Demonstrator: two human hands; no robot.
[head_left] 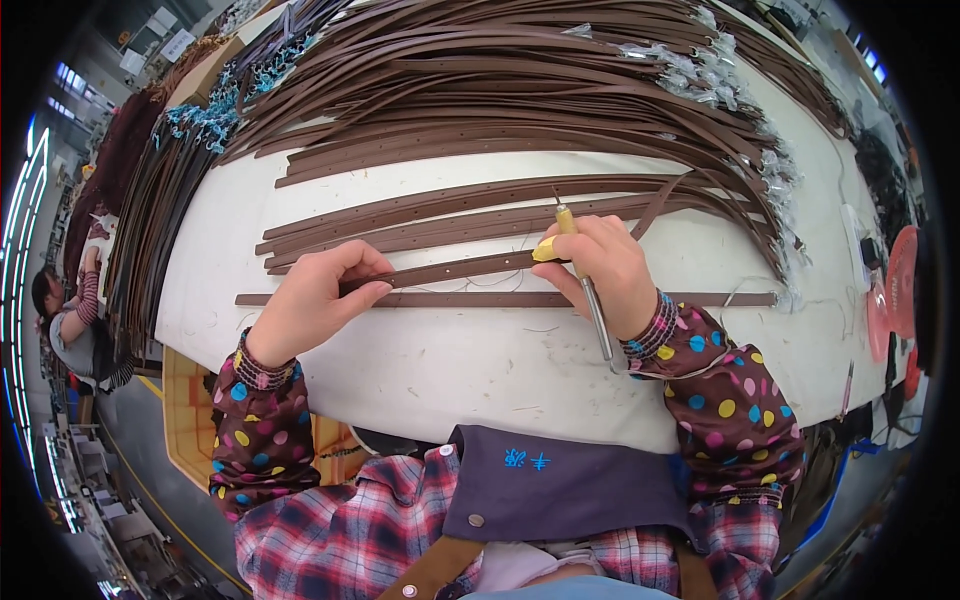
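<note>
Left hand (312, 303): thumb and forefinger closed on left end of brown strap (470, 267) | Right hand (608, 275): gripping pointed tool (567, 222), tip directed far; pinch on strap cannot be told | Strap position: between hands, above white table (480, 375), near side of strap pile (480, 85) | Single strap (470, 299): flat, just nearer.

Grey floor (165, 455) with a yellow line (150, 387); strip lights (33, 185) (far left) glow white.

A white tabletop (480, 365) spans the middle of the frame, bearing a heap of long, flat, dark brown straps (500, 105) across the top and 1 separate, straight brown strap (480, 299) at the centre.
</note>
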